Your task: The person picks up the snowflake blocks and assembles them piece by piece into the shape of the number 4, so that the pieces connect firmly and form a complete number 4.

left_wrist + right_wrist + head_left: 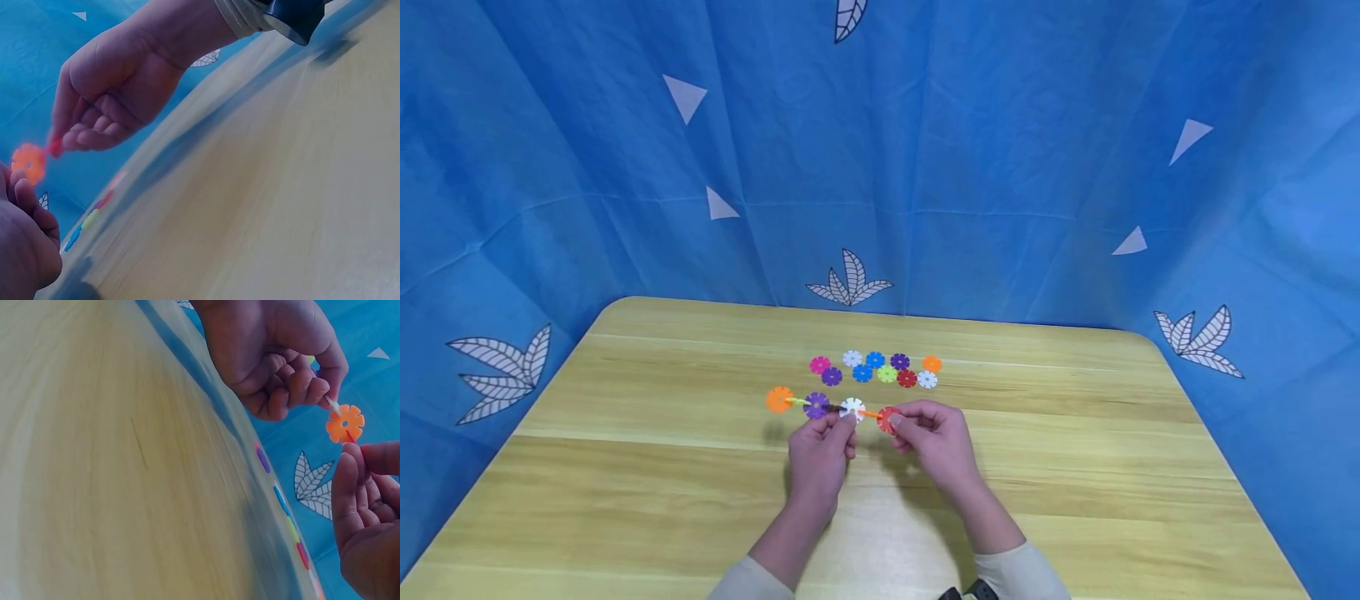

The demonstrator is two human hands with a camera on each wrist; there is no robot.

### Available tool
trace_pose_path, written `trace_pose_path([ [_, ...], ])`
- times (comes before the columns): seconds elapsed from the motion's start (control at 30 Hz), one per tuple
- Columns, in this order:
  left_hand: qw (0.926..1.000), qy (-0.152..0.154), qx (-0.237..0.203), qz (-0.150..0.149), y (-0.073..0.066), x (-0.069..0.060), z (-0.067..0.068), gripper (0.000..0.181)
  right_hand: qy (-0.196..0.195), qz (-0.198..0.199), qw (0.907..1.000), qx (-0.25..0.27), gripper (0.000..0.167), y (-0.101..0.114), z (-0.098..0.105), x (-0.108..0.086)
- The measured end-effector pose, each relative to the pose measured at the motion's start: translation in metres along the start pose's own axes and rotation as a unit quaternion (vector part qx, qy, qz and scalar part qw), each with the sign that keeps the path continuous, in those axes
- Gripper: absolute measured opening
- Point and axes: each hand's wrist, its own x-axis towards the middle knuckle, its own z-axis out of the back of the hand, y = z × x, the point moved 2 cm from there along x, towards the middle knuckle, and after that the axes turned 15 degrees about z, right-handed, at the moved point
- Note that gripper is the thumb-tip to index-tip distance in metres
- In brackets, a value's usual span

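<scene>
A chain of flower-shaped discs is held above the table: orange (779,399), yellow-green (799,401), purple (816,406), a dark one, white (852,408), orange edge-on (869,413) and red (886,419). My left hand (822,458) pinches the white disc between thumb and fingers. The red disc at the right end is pinched by my right hand (936,442). In the right wrist view the orange disc (345,424) faces the camera between the left hand (275,356) and the right hand (372,512). The left wrist view shows this orange disc (29,164) too.
Behind the chain, several loose discs lie in two rough rows, among them a pink disc (820,365), a dark red disc (907,378) and an orange disc (932,363). A blue curtain (880,150) hangs behind the wooden table (625,467).
</scene>
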Motion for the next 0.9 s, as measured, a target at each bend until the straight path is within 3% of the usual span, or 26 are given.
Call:
trace_pose_path([
  [0.4,0.9998,0.000,0.013,-0.017,-0.0022,0.0001,-0.0026,0.017,-0.020,-0.001,0.9997,0.010,0.006,0.0031,-0.0047,-0.0014],
  [0.63,0.9997,0.020,-0.008,-0.006,-0.0027,-0.0030,-0.0068,0.015,-0.032,-0.006,0.9992,0.025,0.007,0.0017,-0.0058,-0.0016],
  [0.9,0.9993,0.034,0.007,-0.011,-0.0046,-0.0015,-0.0070,0.020,-0.031,-0.008,0.9990,0.031,0.008,0.0003,-0.0016,0.0005],
])
